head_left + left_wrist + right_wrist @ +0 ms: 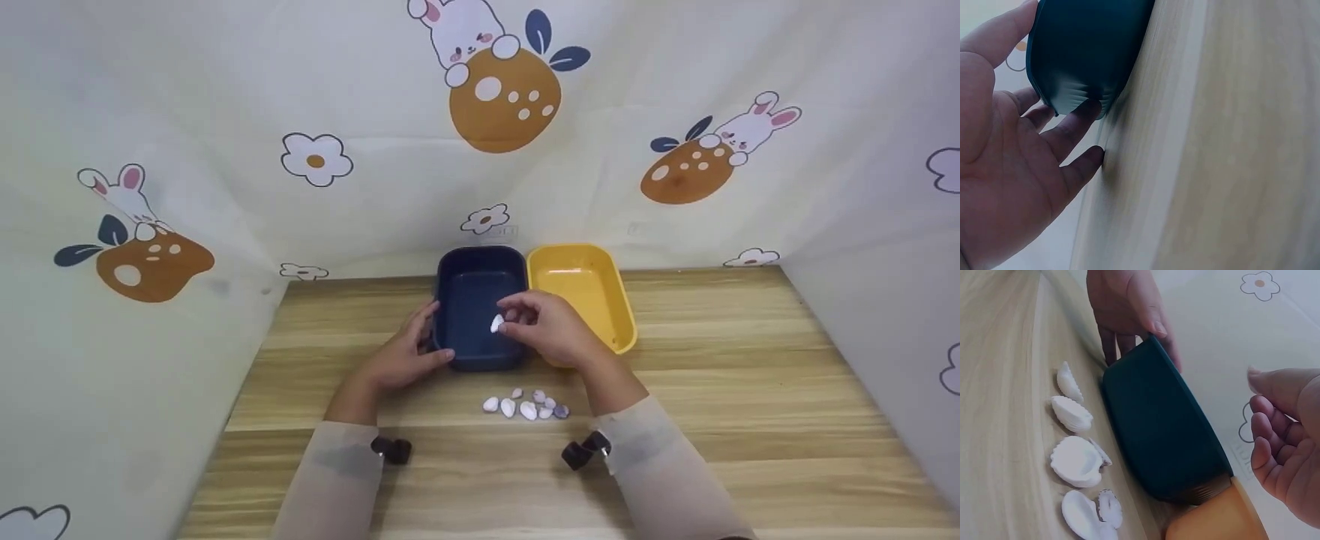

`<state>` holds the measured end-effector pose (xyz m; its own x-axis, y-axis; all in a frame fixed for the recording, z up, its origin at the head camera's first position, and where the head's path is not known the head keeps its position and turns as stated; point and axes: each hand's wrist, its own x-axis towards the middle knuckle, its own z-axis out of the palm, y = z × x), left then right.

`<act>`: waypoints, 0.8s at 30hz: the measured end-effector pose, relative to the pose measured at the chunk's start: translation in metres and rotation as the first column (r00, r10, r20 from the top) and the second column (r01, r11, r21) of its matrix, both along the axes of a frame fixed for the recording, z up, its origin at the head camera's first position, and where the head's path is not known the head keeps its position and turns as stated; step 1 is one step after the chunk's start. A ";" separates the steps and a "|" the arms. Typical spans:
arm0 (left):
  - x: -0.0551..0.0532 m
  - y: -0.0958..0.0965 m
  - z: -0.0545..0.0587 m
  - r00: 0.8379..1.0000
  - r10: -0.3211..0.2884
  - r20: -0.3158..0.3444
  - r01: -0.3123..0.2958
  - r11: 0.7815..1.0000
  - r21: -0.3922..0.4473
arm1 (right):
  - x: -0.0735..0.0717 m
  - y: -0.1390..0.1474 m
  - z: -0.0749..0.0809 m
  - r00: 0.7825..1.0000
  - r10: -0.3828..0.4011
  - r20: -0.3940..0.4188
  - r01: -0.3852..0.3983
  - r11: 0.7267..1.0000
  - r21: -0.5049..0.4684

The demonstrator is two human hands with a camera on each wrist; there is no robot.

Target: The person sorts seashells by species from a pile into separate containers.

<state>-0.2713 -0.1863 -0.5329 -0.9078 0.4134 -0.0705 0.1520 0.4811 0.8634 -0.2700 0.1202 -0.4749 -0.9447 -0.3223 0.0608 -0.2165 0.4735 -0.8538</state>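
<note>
A dark blue bin (pixel 480 363) stands upright on the table. My left hand (pixel 405 358) steadies its left side, thumb at the near rim and fingers spread along the wall; the left wrist view shows the palm facing the bin (pixel 1084 50). Over the bin is my right hand (pixel 546 327). A white shell (pixel 496 323) appears right at its thumb tip in the head view. From the right wrist, the thumb (pixel 1283 385) stands apart from the bent fingers, and no shell shows between them. Several pale shells (pixel 528 410) lie in front of the bin.
A yellow bin (pixel 628 304) sits against the blue bin's right side, partly hidden by my right hand. Behind both rises a cloth (pixel 390 210) printed with rabbits and flowers. Black wrist devices (pixel 391 450) extend inward from both sleeves.
</note>
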 end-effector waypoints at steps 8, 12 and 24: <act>0.001 0.000 0.000 1.000 0.007 -0.017 -0.007 1.000 -0.020 | 0.002 0.000 0.000 0.999 0.007 -0.034 -0.006 1.000 0.025; 0.003 0.000 0.001 0.999 0.013 -0.036 -0.015 0.999 -0.046 | 0.005 0.002 -0.002 0.996 0.047 -0.070 -0.044 0.998 0.046; 0.001 -0.002 -0.001 1.000 0.009 -0.021 -0.010 0.999 -0.037 | 0.027 0.030 -0.001 0.988 0.146 -0.053 -0.143 0.988 0.055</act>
<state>-0.2705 -0.1883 -0.5344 -0.9133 0.4018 -0.0665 0.1650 0.5142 0.8417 -0.2425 0.1505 -0.4758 -0.8834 -0.4593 0.0934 -0.3335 0.4758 -0.8139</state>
